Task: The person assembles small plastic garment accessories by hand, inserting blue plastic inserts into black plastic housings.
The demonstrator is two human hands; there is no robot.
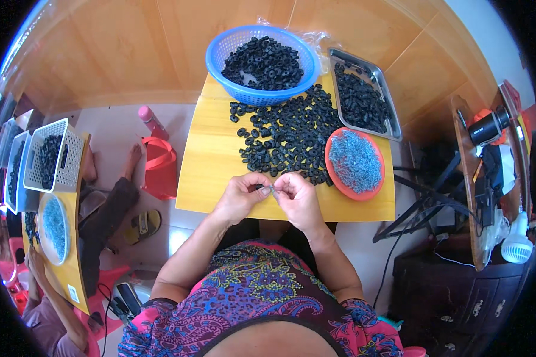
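Over the near part of the yellow table point(211, 178), my left hand point(239, 197) and my right hand point(299, 201) meet, fingertips almost touching. Both are closed in a pinch. Something small sits between the fingertips, mostly covered by them and too small to name. Just beyond my hands spreads a loose pile of small black ring-shaped parts point(292, 128). To the right of my right hand, a red plate point(333, 172) carries a heap of tiny silvery-blue metal pieces point(356, 159).
A blue perforated basket point(250, 95) of black parts stands at the far edge, beside a metal tray point(393, 128) of black parts. At left, another person's hand point(36, 262) rests by a second table point(77, 291). A red bag point(161, 172) and pink bottle point(152, 121) are on the floor.
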